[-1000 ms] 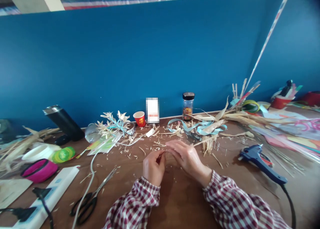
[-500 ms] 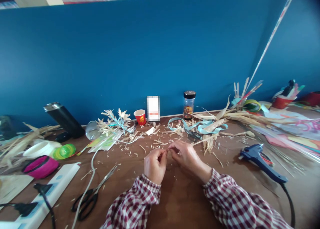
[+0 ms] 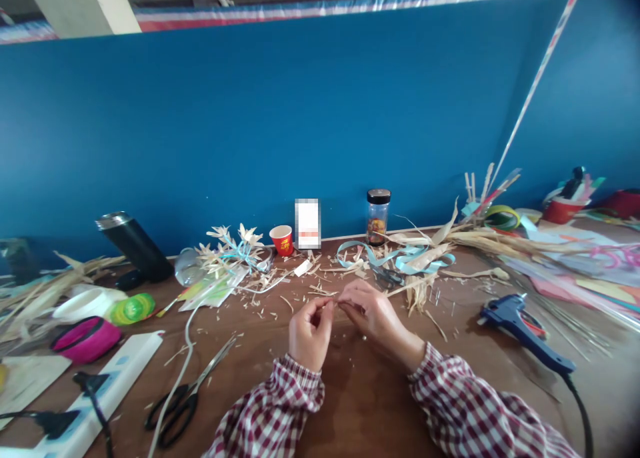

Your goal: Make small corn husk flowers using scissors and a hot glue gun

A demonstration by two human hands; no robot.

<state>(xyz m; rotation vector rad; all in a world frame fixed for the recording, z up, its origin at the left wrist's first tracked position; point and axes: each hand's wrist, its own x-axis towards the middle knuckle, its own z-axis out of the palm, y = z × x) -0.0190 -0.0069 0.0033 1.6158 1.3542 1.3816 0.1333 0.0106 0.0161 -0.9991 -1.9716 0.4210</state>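
Above the middle of the brown table my left hand [image 3: 311, 333] and my right hand [image 3: 373, 321] face each other, fingertips almost touching. Both are closed in a pinch. Something small and pale seems to lie between the fingertips, too small to name. Dry husk scraps [image 3: 320, 290] lie on the table just beyond the hands. Black-handled scissors [image 3: 187, 398] rest open to the left of my left hand. A blue glue gun [image 3: 525, 331] lies on its side to the right of my right hand.
A white power strip [image 3: 113, 385] with plugs and a white cord occupy the left side. Along the blue partition [image 3: 320, 111] stand a black flask [image 3: 135, 248], a red paper cup [image 3: 282, 241] and a lidded jar [image 3: 378, 217]. Husk flowers [image 3: 235, 248] and blue ribbon [image 3: 425, 258] lie nearby.
The camera view has tilted up slightly, so the scene sits a little lower. My fingertips have drawn slightly apart; both hands stay pinched.
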